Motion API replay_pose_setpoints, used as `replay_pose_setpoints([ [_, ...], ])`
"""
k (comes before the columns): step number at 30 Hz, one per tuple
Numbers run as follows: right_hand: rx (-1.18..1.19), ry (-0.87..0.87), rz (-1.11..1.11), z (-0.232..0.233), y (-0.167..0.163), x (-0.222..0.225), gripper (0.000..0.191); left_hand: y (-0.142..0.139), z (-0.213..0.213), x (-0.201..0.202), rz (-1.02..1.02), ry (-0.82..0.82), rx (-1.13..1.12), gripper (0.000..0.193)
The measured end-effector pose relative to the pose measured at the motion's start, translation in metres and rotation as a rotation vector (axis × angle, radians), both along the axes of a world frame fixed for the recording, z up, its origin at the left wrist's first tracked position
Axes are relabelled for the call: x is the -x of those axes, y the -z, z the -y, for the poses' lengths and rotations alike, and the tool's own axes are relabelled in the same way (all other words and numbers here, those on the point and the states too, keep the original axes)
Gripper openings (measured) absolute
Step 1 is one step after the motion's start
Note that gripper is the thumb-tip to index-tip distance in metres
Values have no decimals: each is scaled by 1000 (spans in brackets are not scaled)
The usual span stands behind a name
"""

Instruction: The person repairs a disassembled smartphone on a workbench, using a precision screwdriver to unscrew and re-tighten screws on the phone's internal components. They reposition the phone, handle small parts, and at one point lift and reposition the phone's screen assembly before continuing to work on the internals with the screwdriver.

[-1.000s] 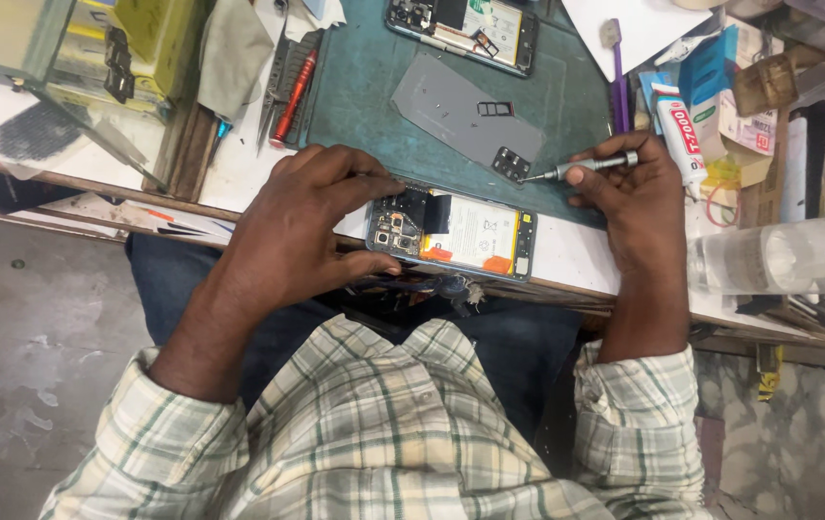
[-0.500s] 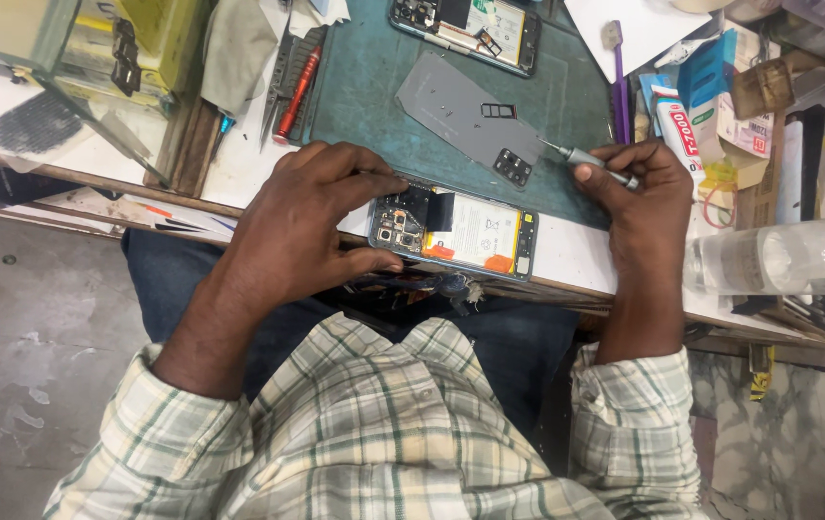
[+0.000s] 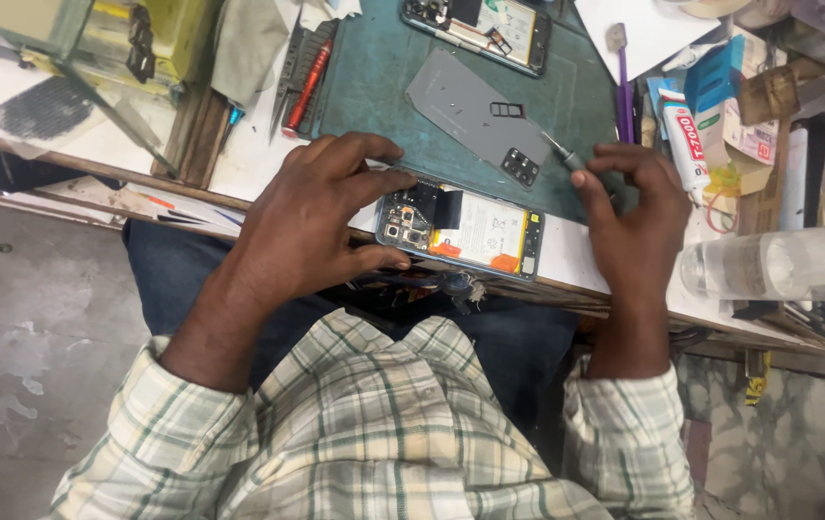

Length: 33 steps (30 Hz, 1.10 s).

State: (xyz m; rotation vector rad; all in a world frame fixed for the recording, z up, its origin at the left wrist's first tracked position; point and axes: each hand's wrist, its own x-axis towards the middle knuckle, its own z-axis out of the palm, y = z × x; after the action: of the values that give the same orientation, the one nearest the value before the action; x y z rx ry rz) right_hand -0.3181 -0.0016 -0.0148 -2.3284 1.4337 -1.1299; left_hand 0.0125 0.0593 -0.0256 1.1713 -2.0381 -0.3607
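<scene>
An opened phone [image 3: 475, 234] with its back removed lies at the near edge of the green mat [image 3: 374, 87], showing a white battery and camera modules. My left hand [image 3: 311, 217] grips its left end, fingers over the top edge and thumb below. My right hand [image 3: 629, 207] is closed around a small screwdriver [image 3: 562, 152], whose tip points up-left toward the grey back cover [image 3: 470, 111] lying on the mat just beyond the phone.
A second opened phone [image 3: 484, 24] lies at the far edge of the mat. A red-handled tool [image 3: 304, 87] and tweezers sit left of it. A glue tube [image 3: 687, 144], purple tool [image 3: 621, 72], boxes and a clear plastic bottle [image 3: 778, 265] crowd the right side.
My right hand has turned the screwdriver from pointing left to pointing up-left and drawn it closer to the grey cover. My left hand stays on the phone.
</scene>
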Motion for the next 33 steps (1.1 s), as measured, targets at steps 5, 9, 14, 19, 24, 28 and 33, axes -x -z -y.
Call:
replay_pose_setpoints([
  [5,-174,-376,-66,-52,-23,-49,16,0,0,-1,5,21,-21,75],
  [9,-223,-401,-227,-63,-23,-83,26,0,-3,-1,-10,17,-29,73],
  [14,-260,-349,-248,-55,-22,-92,28,2,-2,2,-11,15,-14,74],
  [19,-349,-251,-198,-56,-19,-89,26,4,-2,4,-4,8,-5,76],
  [24,-336,-257,-175,-59,-19,-86,24,4,-3,4,-1,3,-8,76],
  [28,-374,-243,-152,-60,-20,-87,17,4,-3,4,12,0,-30,76],
  [33,-476,-190,-95,-60,-23,-91,13,5,-3,5,9,-5,-6,74],
])
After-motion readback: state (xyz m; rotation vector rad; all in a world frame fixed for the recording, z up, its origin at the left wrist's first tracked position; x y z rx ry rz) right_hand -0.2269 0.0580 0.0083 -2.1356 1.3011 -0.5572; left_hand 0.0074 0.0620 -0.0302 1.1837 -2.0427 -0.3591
